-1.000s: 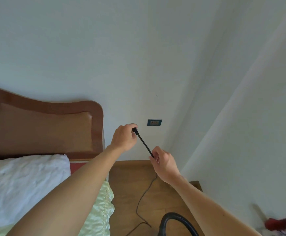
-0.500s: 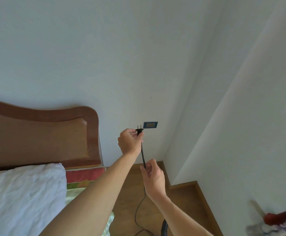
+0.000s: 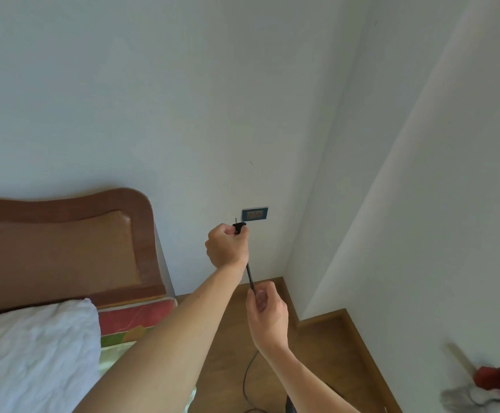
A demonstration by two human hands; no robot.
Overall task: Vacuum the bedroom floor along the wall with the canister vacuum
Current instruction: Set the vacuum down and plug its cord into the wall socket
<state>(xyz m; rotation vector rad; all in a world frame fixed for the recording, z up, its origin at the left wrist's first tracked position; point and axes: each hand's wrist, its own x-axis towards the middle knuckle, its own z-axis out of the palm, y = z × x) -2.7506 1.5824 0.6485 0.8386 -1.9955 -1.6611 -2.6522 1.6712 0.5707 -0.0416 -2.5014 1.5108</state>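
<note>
My left hand grips the black power plug, whose prongs point up just left of and below the wall socket. The black cord runs down from the plug into my right hand, which pinches it, then trails over the wooden floor. A dark sliver of the vacuum hose shows at the bottom edge; the canister itself is out of view.
A bed with a brown wooden headboard, white pillow and pale green sheet fills the left. A wall corner juts out at right with a wooden skirting board. A red-handled mop or duster lies at the far right.
Both hands moved toward the wall; my left hand turned the plug upright and brought it close to the socket, while my right hand slid under it along the cord. The view tilted up.
</note>
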